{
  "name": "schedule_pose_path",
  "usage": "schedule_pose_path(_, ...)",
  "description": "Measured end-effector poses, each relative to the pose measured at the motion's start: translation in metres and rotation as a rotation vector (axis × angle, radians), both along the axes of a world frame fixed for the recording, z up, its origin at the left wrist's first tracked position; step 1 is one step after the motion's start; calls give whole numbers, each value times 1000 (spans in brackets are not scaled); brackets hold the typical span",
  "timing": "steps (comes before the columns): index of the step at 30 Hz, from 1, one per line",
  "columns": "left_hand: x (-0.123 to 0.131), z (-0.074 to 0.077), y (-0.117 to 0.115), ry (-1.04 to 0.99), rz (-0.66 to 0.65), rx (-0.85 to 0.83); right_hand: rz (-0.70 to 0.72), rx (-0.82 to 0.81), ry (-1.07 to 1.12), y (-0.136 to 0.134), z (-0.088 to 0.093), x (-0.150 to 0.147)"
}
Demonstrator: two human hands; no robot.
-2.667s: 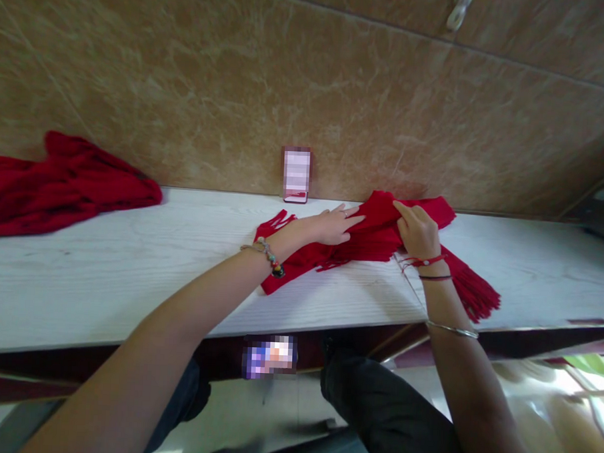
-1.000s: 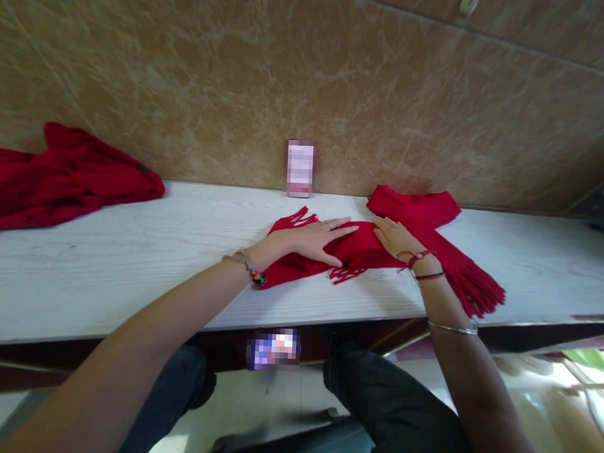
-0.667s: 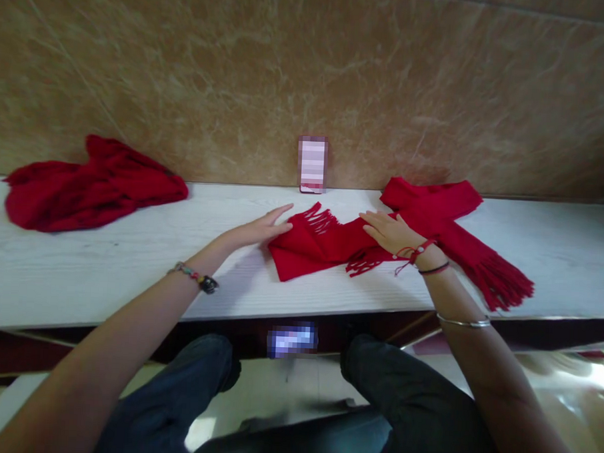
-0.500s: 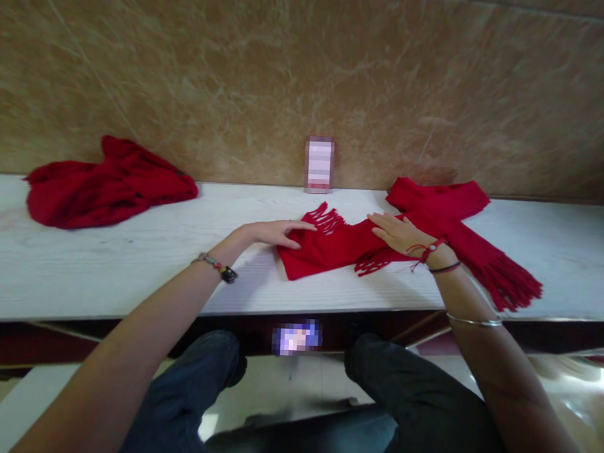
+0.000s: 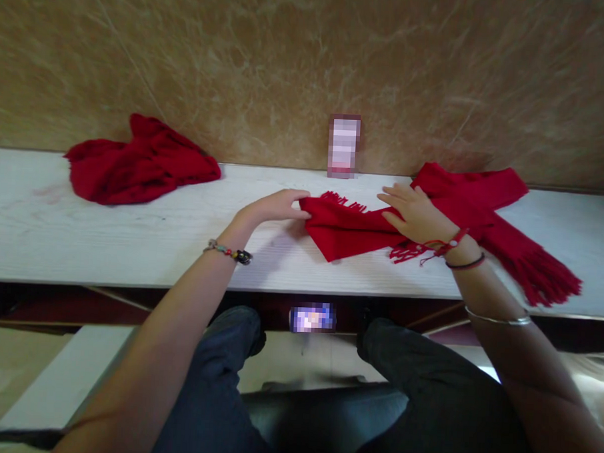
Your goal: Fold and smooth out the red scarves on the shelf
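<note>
A red fringed scarf [image 5: 352,230] lies in a long folded strip on the white tabletop, its left end raised a little. My left hand [image 5: 277,204] is closed on that left end, thumb and fingers pinching the cloth at its edge. Over the strip's right part, my right hand [image 5: 416,215] is open with fingers spread; whether it touches the cloth is hard to tell. To the right, more red cloth crosses over itself, with one fringed end [image 5: 554,281] pointing toward the front edge.
Another red cloth [image 5: 144,166] lies crumpled at the left against the brown marbled wall [image 5: 269,71]. A small pixelated upright rectangle [image 5: 343,147] leans on the wall. My legs are below the front edge of the white table [image 5: 106,244], near a pixelated bright patch [image 5: 312,318].
My left hand has gone from resting on the scarf's left end to pinching and lifting it. My right hand's fingers have spread and risen slightly. The whole view has shifted.
</note>
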State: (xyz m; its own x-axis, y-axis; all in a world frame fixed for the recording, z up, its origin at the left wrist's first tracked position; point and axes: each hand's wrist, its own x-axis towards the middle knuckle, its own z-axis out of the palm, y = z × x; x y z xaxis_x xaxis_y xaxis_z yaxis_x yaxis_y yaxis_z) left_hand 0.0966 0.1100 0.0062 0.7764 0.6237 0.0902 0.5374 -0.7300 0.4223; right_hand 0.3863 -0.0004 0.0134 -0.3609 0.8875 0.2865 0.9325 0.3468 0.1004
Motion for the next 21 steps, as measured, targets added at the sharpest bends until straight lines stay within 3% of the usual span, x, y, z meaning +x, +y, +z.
schedule_pose_path(4, 5, 6, -4, -194, 50, 6, 256, -149, 169, 4, -10, -37)
schedule_pose_path(6, 5, 11, -8, -294, 68, -46, 219, -133, 200, 7, -25, -46)
schedule_pose_path(9, -1, 16, -12, -324, 38, -145, 43, -16, 171, 6, -48, -48)
schedule_pose_path(13, -21, 15, -7, 38, -30, -178, -9, 62, 115, 1, -61, -43)
schedule_pose_path(16, -41, 11, 3, 251, 13, -166, 27, 63, 104, 0, -58, -42)
schedule_pose_path(18, -51, 12, 5, 223, 76, -182, 39, 70, 114, 0, -56, -43)
schedule_pose_path(21, -55, 26, -5, -64, 217, -200, 15, 133, 165, -2, -54, -45)
